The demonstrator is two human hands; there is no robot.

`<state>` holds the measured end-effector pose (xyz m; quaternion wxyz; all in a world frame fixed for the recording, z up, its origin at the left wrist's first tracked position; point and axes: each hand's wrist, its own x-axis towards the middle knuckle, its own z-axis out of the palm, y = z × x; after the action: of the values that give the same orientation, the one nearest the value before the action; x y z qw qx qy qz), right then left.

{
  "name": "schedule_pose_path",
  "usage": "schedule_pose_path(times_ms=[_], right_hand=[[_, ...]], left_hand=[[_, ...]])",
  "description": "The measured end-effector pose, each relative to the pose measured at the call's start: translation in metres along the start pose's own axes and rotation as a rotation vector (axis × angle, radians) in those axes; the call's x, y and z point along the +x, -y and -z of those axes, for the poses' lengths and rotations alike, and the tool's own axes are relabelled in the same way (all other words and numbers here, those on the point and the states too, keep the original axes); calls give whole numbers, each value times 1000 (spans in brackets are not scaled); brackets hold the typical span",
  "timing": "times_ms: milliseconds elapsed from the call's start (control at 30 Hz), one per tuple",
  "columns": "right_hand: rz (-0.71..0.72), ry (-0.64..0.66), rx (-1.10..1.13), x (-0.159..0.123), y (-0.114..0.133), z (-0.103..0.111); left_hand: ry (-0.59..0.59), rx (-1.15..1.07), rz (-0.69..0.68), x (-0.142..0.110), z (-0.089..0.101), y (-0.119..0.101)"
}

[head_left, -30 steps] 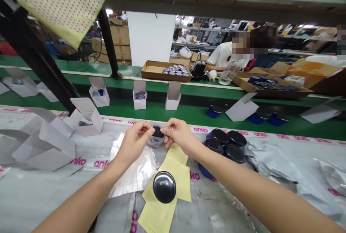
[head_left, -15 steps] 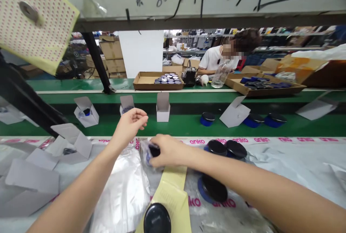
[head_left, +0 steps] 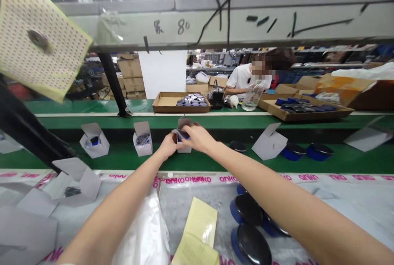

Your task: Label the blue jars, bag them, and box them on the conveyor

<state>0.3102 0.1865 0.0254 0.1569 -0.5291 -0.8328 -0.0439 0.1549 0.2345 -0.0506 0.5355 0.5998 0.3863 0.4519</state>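
Note:
My right hand (head_left: 199, 138) grips a small round blue-and-dark jar (head_left: 183, 134) in clear plastic wrap at the mouth of an open white box (head_left: 185, 149). The box stands on the green belt with its flap raised, partly covered by my hands. My left hand (head_left: 168, 146) is closed at the box's left side, its fingertips against it. Left of it, another open white box (head_left: 143, 144) has a wrapped item inside. Closer to me, several blue jars with black lids (head_left: 250, 243) sit on the covered table, partly under my right forearm.
Yellow paper (head_left: 200, 222) and white plastic bags (head_left: 147, 232) lie on the near table. More open white boxes (head_left: 95, 144) stand at left. Across the belt are cardboard trays (head_left: 181, 109) of jars and a person (head_left: 243, 78) in a white shirt. A beam (head_left: 215, 27) spans overhead.
My right hand has carried the wrapped jar from the near table forward to the white box on the belt. My left hand has moved right to that box. The view has tilted up slightly.

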Motion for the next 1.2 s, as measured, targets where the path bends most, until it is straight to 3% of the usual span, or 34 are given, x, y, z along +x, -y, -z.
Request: schedule_pose_path(times_ms=[233, 533, 633, 700, 767, 867, 967, 1033, 1133, 1200], right_hand=[[25, 161, -140, 1, 4, 2], [103, 205, -255, -20, 26, -25], [81, 169, -264, -27, 33, -33], [59, 146, -261, -28, 36, -37], [40, 136, -254, -26, 37, -38], [17, 146, -230, -24, 43, -27], [6, 111, -183, -41, 61, 3], [24, 149, -67, -69, 80, 27], [79, 435, 330, -123, 109, 55], [109, 622, 511, -151, 121, 61]], left_hand=[[39, 9, 19, 1, 6, 3], [41, 184, 35, -8, 3, -12], [-61, 320, 61, -25, 12, -23], [-123, 406, 68, -49, 22, -37], [-84, 516, 68, -83, 35, -54], [157, 782, 100, -139, 55, -79], [297, 935, 221, -185, 74, -88], [304, 995, 279, -204, 83, -83], [207, 1001, 300, -211, 90, -72], [123, 957, 260, -207, 91, -66]])
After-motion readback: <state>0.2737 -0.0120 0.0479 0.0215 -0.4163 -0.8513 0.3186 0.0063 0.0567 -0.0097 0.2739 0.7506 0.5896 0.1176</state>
